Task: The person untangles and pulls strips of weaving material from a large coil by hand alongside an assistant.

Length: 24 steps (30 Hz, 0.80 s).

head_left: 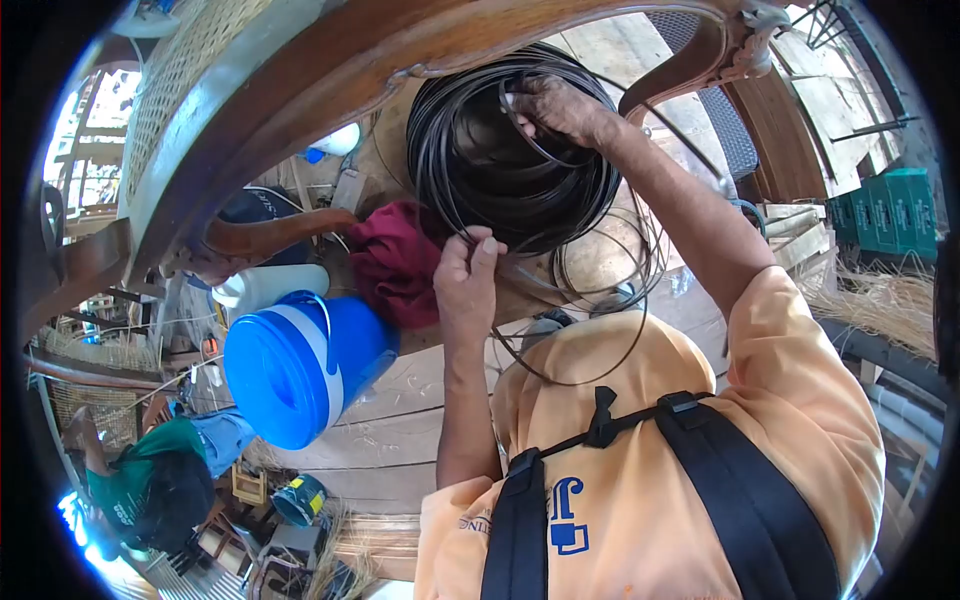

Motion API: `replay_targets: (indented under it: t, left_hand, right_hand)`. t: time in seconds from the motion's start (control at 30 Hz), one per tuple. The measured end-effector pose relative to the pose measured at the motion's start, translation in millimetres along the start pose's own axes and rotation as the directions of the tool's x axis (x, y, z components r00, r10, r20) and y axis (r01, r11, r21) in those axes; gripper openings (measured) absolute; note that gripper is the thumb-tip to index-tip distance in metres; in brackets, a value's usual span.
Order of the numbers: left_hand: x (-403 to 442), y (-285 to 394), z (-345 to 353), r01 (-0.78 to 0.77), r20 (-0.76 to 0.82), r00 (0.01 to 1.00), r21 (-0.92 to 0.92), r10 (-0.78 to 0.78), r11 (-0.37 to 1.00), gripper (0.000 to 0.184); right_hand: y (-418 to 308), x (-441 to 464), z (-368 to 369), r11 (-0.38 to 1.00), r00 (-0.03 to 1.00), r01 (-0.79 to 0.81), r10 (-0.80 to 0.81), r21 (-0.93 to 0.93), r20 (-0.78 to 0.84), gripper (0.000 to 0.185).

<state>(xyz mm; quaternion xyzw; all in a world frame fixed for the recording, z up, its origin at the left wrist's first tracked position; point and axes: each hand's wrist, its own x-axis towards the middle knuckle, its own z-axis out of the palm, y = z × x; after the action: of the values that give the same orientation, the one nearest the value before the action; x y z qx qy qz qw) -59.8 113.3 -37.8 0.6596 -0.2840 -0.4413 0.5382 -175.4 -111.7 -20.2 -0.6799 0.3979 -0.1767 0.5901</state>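
A thick coil of thin dark strand [432, 140], wire or cane, I cannot tell which, stands in front of me. At the coil's near rim my left hand [467, 285] is closed, with thumb and fingers pinching a strand. My right hand [560, 108] reaches to the far inner side, its fingers curled around part of the strand. Loose loops [640, 340] hang from the coil down towards my lap. Close by on the left lies a crumpled maroon cloth [400, 262].
A carved wooden furniture frame [350, 75] arches over the work area. Left are a blue lidded bucket [285, 375], a white container [272, 287] and a person in a green shirt [150, 480]. Green crates [890, 215] and straw-like fibres [890, 305] lie right.
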Motion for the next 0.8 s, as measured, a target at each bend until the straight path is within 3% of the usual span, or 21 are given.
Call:
replay_targets:
  t: [0.07,0.17,0.23,0.27,0.3,0.33,0.37,0.4,0.47,0.57,0.6,0.7,0.73,0.8]
  left_hand:
    - [3.3,0.9,1.0,-0.014,-0.021,1.000,-0.017,0.014,1.000,0.015]
    - [7.8,1.1,4.2,-0.044,-0.049,0.998,-0.027,0.043,0.999,0.015]
    - [11.4,-2.5,6.4,-0.072,-0.059,0.996,-0.032,0.070,0.997,0.013]
    - [11.5,-5.4,6.3,-0.072,-0.072,0.995,-0.041,0.069,0.997,0.013]
    - [11.6,-8.3,6.2,-0.073,-0.084,0.994,-0.050,0.069,0.996,0.013]
    - [9.8,-10.7,4.5,-0.061,-0.104,0.993,-0.064,0.054,0.996,0.013]
    - [8.2,-13.8,2.5,-0.052,-0.123,0.992,-0.078,0.043,0.996,0.013]
    - [6.7,-16.9,0.5,-0.044,-0.141,0.989,-0.092,0.031,0.995,0.013]
    - [4.4,-20.5,-1.7,-0.023,-0.156,0.988,-0.126,0.003,0.992,0.011]
    - [0.9,-16.8,0.3,0.052,-0.136,0.987,-0.207,-0.081,0.977,0.009]
    - [0.8,-17.1,1.2,0.046,-0.148,0.986,-0.181,-0.073,0.982,0.010]
    - [2.2,-19.4,4.2,0.040,-0.167,0.984,-0.135,-0.062,0.990,0.010]
    - [1.6,-19.5,2.9,0.048,-0.165,0.984,-0.136,-0.070,0.990,0.010]
    - [-0.9,-14.1,4.9,0.080,-0.176,0.980,-0.104,-0.097,0.991,0.009]
  right_hand:
    - [11.3,5.6,-5.4,0.985,0.996,0.082,-0.078,-0.151,0.033,0.019]
    - [52.6,29.7,-13.7,0.953,0.963,0.214,-0.169,-0.213,0.212,0.022]
    - [72.6,24.5,-4.7,0.981,0.935,0.110,-0.156,0.158,0.319,0.023]
    - [84.1,24.6,0.1,0.916,0.901,0.325,-0.225,-0.234,0.371,0.023]
    - [95.3,24.5,4.9,0.660,0.860,0.498,-0.291,-0.563,0.419,0.023]
    - [86.1,9.8,13.0,0.255,0.836,0.544,-0.249,-0.800,0.489,0.023]
    - [80.4,-0.9,20.5,-0.213,0.826,0.498,-0.179,-0.840,0.535,0.024]
    - [80.2,-5.0,25.8,0.072,0.877,0.453,-0.214,-0.889,0.430,0.025]
    - [79.1,-11.2,33.1,0.608,0.964,0.264,-0.180,-0.749,0.194,0.025]
    - [65.5,-19.8,36.3,0.759,0.975,0.185,-0.060,-0.624,0.216,0.026]
    - [67.8,-17.9,33.3,0.815,0.952,0.134,0.054,-0.564,0.303,0.030]
    - [56.2,-28.3,32.9,0.739,0.960,0.223,-0.053,-0.636,0.275,0.032]
    - [45.0,-25.5,31.0,0.740,0.951,0.133,0.092,-0.659,0.295,0.030]
    - [86.6,3.7,32.2,0.490,0.855,0.498,-0.141,-0.716,0.499,0.030]
